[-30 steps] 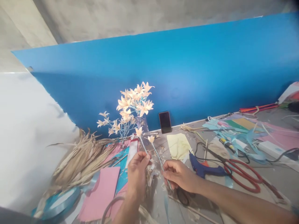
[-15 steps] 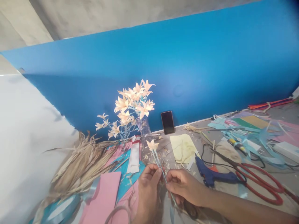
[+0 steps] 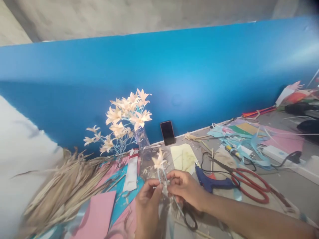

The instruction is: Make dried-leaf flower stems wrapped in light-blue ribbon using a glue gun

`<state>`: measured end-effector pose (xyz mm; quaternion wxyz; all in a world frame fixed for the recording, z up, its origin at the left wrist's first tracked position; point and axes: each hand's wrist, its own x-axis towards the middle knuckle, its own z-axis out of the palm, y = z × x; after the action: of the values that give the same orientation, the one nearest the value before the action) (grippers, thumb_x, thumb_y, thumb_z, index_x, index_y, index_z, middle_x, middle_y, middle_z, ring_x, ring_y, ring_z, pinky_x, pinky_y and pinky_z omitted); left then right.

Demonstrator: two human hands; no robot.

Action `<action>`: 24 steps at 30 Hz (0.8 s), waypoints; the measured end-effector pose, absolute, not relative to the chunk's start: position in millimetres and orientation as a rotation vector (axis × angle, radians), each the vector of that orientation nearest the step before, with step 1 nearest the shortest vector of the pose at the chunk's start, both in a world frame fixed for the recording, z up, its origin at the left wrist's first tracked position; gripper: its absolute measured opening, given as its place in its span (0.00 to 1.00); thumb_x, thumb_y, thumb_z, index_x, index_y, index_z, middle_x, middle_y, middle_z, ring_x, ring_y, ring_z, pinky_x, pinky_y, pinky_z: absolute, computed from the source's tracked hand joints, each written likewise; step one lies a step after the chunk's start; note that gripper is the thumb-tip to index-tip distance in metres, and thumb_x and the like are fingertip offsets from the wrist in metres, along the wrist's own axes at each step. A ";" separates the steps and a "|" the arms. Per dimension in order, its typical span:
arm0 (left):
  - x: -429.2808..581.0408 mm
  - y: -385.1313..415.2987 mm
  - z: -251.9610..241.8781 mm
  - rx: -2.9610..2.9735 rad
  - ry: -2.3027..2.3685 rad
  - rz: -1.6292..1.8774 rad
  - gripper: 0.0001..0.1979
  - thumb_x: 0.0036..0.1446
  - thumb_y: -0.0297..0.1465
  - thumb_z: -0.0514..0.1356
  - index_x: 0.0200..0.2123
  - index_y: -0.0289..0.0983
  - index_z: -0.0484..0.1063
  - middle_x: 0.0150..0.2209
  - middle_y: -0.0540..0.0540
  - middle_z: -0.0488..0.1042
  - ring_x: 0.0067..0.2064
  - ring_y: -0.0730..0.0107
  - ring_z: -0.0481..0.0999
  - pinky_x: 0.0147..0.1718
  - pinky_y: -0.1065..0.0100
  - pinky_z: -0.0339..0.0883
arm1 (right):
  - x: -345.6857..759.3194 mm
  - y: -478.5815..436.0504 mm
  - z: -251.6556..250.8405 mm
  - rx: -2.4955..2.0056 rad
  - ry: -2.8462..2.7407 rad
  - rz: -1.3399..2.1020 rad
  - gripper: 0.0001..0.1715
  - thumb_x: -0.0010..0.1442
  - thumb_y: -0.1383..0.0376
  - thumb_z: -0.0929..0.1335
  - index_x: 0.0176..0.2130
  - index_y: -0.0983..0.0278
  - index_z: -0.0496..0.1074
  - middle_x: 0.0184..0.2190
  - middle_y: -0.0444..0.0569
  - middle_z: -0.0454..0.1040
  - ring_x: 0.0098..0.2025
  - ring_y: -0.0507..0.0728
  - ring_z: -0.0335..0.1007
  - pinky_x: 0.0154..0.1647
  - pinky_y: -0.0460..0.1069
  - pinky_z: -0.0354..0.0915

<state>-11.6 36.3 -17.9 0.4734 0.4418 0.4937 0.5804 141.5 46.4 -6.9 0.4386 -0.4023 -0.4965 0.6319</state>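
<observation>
An artificial flower (image 3: 159, 162) with pale cream petals stands upright on thin blue-wrapped stems, just above my fingertips. My left hand (image 3: 149, 204) is closed, thumb and forefinger pinching the stem from the left. From the right, my right hand (image 3: 185, 188) pinches the stem a little below the bloom. The stem's lower part runs down past the right fingers, near a dark scissor handle (image 3: 190, 220) and a strip of light blue ribbon. Behind, a bunch of similar flowers (image 3: 129, 109) fills a clear vase (image 3: 143, 142).
Dried husks (image 3: 59, 189) lie at the left beside pink paper (image 3: 97, 212). A phone (image 3: 167, 132) leans against the blue wall. Yellow paper (image 3: 183, 157), a blue glue gun (image 3: 211, 181) with its cord and red-handled scissors (image 3: 251, 186) lie right of my hands. Ribbons and a power strip (image 3: 281, 156) are farther right.
The view has swung right, so most things sit farther left. My right fingers have moved up the stem, closer to the bloom and my left fingertips. The flower has turned slightly.
</observation>
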 end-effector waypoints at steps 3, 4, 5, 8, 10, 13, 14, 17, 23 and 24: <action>-9.8 33.4 -16.6 1.122 1.172 1.407 0.10 0.48 0.35 0.70 0.31 0.37 0.75 0.25 0.50 0.75 0.28 0.69 0.73 0.30 0.70 0.67 | 146.0 46.4 -7.5 -1.003 -1.330 1.491 0.20 0.53 0.54 0.73 0.40 0.64 0.70 0.22 0.40 0.73 0.17 0.47 0.61 0.17 0.42 0.54; -9.0 32.5 -16.1 1.140 1.149 1.411 0.09 0.48 0.34 0.69 0.31 0.37 0.75 0.25 0.50 0.76 0.28 0.68 0.74 0.31 0.70 0.67 | 147.2 46.0 -7.5 -0.997 -1.371 1.458 0.20 0.55 0.53 0.72 0.40 0.64 0.70 0.22 0.40 0.73 0.17 0.47 0.62 0.18 0.43 0.55; -8.2 31.8 -15.5 1.156 1.142 1.402 0.08 0.49 0.34 0.69 0.31 0.37 0.76 0.26 0.49 0.76 0.29 0.68 0.74 0.32 0.69 0.68 | 148.2 45.2 -7.4 -0.991 -1.407 1.427 0.20 0.58 0.51 0.70 0.40 0.64 0.70 0.22 0.41 0.73 0.17 0.48 0.62 0.19 0.43 0.56; -6.9 30.1 -14.3 1.169 1.155 1.414 0.07 0.49 0.33 0.68 0.31 0.37 0.76 0.28 0.48 0.77 0.30 0.67 0.75 0.33 0.69 0.68 | 149.7 42.1 -6.5 -1.008 -1.483 1.367 0.20 0.61 0.49 0.67 0.40 0.63 0.70 0.22 0.42 0.73 0.17 0.49 0.62 0.19 0.44 0.57; -7.1 29.6 -14.3 1.170 1.170 1.439 0.06 0.49 0.32 0.68 0.31 0.37 0.77 0.29 0.48 0.77 0.31 0.68 0.74 0.33 0.69 0.67 | 149.8 40.5 -6.4 -1.043 -1.532 1.316 0.18 0.62 0.51 0.67 0.39 0.63 0.70 0.21 0.41 0.71 0.17 0.50 0.61 0.19 0.45 0.56; -8.1 29.9 -14.8 1.193 1.174 1.448 0.06 0.49 0.32 0.68 0.30 0.37 0.77 0.30 0.47 0.77 0.32 0.67 0.74 0.34 0.69 0.67 | 149.5 39.6 -7.7 -1.102 -1.657 1.107 0.12 0.61 0.56 0.67 0.36 0.62 0.72 0.19 0.41 0.69 0.20 0.51 0.61 0.22 0.46 0.57; -8.5 30.2 -14.8 1.192 1.169 1.446 0.05 0.49 0.32 0.68 0.30 0.37 0.77 0.30 0.47 0.77 0.33 0.67 0.73 0.35 0.69 0.66 | 149.5 39.6 -8.4 -1.122 -1.696 1.023 0.10 0.61 0.58 0.68 0.35 0.62 0.72 0.19 0.41 0.69 0.21 0.51 0.61 0.23 0.46 0.57; -9.9 31.5 -14.3 1.164 1.159 1.434 0.05 0.50 0.32 0.67 0.30 0.37 0.77 0.29 0.48 0.75 0.32 0.69 0.71 0.34 0.69 0.65 | 149.9 39.5 -10.1 -1.157 -1.783 0.860 0.07 0.61 0.60 0.67 0.34 0.61 0.73 0.19 0.41 0.69 0.22 0.52 0.62 0.26 0.47 0.57; -11.9 33.3 -16.4 1.165 1.130 1.399 0.06 0.49 0.31 0.68 0.32 0.37 0.77 0.30 0.48 0.75 0.33 0.69 0.71 0.35 0.69 0.64 | 150.1 38.9 -10.9 -1.142 -1.799 0.822 0.06 0.60 0.62 0.67 0.32 0.61 0.72 0.23 0.43 0.71 0.26 0.54 0.65 0.28 0.47 0.59; -11.5 33.2 -16.9 1.142 1.108 1.395 0.07 0.48 0.31 0.68 0.32 0.37 0.78 0.31 0.48 0.75 0.33 0.69 0.71 0.35 0.69 0.65 | 149.8 38.7 -10.7 -1.137 -1.789 0.840 0.06 0.60 0.62 0.67 0.32 0.61 0.72 0.23 0.43 0.71 0.26 0.53 0.65 0.28 0.47 0.59</action>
<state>-11.5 33.2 -16.9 0.4906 0.4702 0.4564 0.5744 149.8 38.7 -10.7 0.4174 -0.4532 -0.7129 0.3349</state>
